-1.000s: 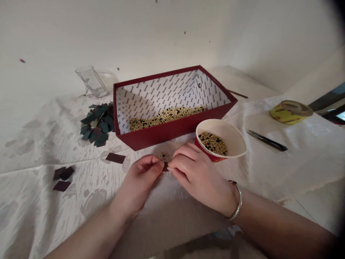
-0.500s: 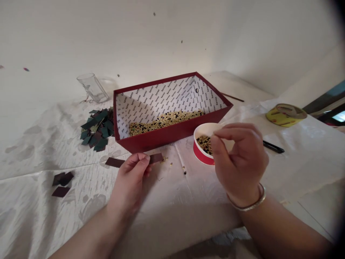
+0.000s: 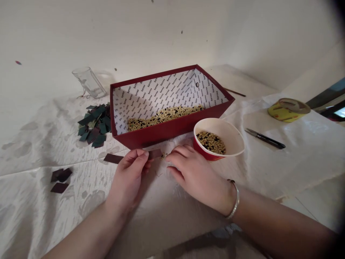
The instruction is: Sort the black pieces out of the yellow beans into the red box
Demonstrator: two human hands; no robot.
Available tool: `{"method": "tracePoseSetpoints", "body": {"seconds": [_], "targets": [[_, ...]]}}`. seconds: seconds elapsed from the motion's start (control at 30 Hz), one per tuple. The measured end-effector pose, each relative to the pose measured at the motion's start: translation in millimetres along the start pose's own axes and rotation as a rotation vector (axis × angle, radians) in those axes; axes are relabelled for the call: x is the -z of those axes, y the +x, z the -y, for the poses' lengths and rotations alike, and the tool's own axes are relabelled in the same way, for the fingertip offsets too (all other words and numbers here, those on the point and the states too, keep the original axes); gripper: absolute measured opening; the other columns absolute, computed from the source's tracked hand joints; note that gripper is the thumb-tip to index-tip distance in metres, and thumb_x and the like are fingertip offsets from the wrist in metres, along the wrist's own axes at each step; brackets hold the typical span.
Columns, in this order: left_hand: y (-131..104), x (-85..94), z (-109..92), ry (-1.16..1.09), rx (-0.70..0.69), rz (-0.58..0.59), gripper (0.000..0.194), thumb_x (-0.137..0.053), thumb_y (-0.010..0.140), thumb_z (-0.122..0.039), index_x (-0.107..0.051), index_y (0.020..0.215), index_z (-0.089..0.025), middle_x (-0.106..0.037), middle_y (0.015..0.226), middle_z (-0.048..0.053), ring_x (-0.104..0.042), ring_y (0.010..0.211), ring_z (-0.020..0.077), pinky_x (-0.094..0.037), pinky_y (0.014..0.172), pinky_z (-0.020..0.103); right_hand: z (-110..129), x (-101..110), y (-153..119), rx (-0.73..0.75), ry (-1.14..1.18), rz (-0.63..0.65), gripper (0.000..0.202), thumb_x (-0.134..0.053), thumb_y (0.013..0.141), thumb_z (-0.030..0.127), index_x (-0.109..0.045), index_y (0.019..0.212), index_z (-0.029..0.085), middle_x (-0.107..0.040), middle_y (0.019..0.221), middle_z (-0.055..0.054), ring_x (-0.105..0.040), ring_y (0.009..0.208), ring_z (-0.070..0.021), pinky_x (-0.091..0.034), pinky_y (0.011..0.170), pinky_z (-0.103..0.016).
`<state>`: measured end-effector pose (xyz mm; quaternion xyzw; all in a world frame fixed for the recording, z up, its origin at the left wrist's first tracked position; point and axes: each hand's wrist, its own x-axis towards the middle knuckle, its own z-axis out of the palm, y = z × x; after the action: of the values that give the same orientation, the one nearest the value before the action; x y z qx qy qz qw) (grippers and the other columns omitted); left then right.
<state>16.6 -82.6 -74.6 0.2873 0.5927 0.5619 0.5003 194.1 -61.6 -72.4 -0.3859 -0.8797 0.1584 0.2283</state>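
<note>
My left hand (image 3: 132, 174) pinches a dark brown strip (image 3: 113, 158) whose ends stick out on both sides of the fingers. Small pale beads (image 3: 163, 156) lie at the strip's right end. My right hand (image 3: 195, 176) is palm down on the cloth beside those beads, its thumb and fingers apart, with nothing visible between them. Right behind it stands a red and white paper bowl (image 3: 234, 138) holding yellow and black beads (image 3: 210, 142). Beyond both hands, a dark red box (image 3: 161, 133) with a printed lining holds more such beads (image 3: 172, 116).
A pile of dark green and brown pieces (image 3: 95, 124) lies left of the box, near a tilted clear glass (image 3: 90, 82). Several brown pieces (image 3: 59, 187) lie at the far left. At the right are a black-handled knife (image 3: 265, 139) and a yellow tin (image 3: 288, 110).
My right hand has moved left and down from over the bowl to the loose beads, and its fingers have opened. The bowl and knife are now more visible. My left hand still pinches the strip.
</note>
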Motion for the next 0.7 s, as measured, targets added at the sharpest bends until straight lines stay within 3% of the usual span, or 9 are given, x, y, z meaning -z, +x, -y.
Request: {"method": "tracePoseSetpoints", "body": {"seconds": [0.13, 0.33, 0.4, 0.57, 0.7], "targets": [[0, -0.3, 1, 0.015, -0.013, -0.005, 0.016, -0.074, 0.072, -0.029, -0.063, 0.068, -0.018, -0.059, 0.064, -0.003, -0.05, 0.061, 0.0098, -0.037, 0.058, 0.021, -7, -12, 5, -0.065, -0.117, 0.08, 0.011, -0.055, 0.089, 0.015, -0.063, 0.096, 0.017, -0.06, 0.1, -0.008, -0.052, 0.098, -0.0249, -0.045, 0.088, -0.041], [-3, -2.5, -1, 0.046, -0.02, 0.045, 0.016, -0.073, 0.073, -0.028, -0.063, 0.066, -0.018, -0.057, 0.062, -0.003, -0.048, 0.061, 0.0098, -0.036, 0.058, 0.021, -11, -15, 8, -0.031, -0.19, 0.111, 0.013, -0.053, 0.089, 0.009, -0.063, 0.085, 0.016, -0.061, 0.09, -0.007, -0.054, 0.089, -0.0223, -0.044, 0.08, -0.036], [-3, -2.7, -1, 0.064, -0.031, 0.061, 0.017, -0.072, 0.073, -0.028, -0.062, 0.065, -0.017, -0.056, 0.061, -0.002, -0.047, 0.06, 0.0099, -0.036, 0.058, 0.022, -10, -12, 8, -0.034, -0.135, 0.048, 0.01, -0.055, 0.089, 0.012, -0.062, 0.084, 0.016, -0.061, 0.087, -0.006, -0.055, 0.087, -0.0211, -0.044, 0.078, -0.035], [-3, -0.6, 1, 0.126, -0.033, 0.107, 0.018, -0.068, 0.076, -0.03, -0.061, 0.066, -0.017, -0.055, 0.062, -0.002, -0.044, 0.058, 0.0102, -0.034, 0.056, 0.023, -4, -7, 8, 0.077, 0.057, -0.28, 0.012, -0.056, 0.093, 0.019, -0.062, 0.083, 0.017, -0.062, 0.086, -0.004, -0.054, 0.085, -0.0178, -0.044, 0.079, -0.033], [-3, 2.0, 4, 0.16, -0.048, 0.153, 0.019, -0.065, 0.078, -0.029, -0.056, 0.065, -0.018, -0.049, 0.059, -0.004, -0.039, 0.057, 0.0097, -0.031, 0.054, 0.023, -2, -7, 7, 0.185, 0.074, -0.365, 0.016, -0.056, 0.094, 0.024, -0.064, 0.082, 0.017, -0.062, 0.087, -0.004, -0.055, 0.085, -0.0172, -0.045, 0.08, -0.033]]}}
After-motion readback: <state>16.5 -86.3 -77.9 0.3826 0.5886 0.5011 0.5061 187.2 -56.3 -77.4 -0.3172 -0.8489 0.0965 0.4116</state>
